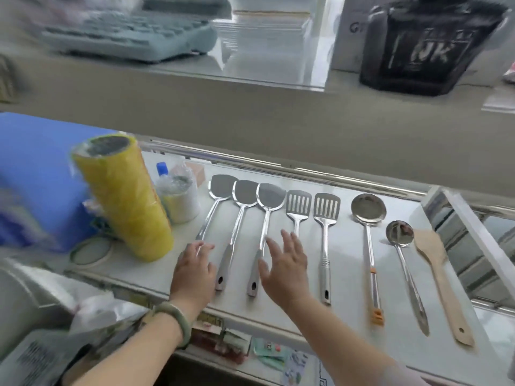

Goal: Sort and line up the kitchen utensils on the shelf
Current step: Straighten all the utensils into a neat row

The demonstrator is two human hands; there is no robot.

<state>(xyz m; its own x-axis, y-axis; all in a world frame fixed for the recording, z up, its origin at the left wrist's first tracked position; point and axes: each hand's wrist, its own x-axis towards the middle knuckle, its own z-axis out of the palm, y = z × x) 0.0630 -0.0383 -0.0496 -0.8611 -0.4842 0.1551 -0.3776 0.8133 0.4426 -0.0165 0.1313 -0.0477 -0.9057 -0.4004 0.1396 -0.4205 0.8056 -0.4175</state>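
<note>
Below, on a white shelf [348, 277], eight utensils lie side by side, handles toward the viewer: three solid steel turners [243, 196], two slotted turners [326, 207], two ladles [368, 208] and a wooden spatula [434, 263]. The left hand [195, 271] rests flat on the leftmost turner's handle; the right hand [287, 268] hovers with fingers spread, grasping nothing, over a slotted turner's handle.

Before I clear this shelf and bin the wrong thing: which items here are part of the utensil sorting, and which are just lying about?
Job: three solid turners, two slotted turners, big ladle, small ladle, wooden spatula.

Lying about: yellow roll, small bottle, blue board, keyboard, black bag.
</note>
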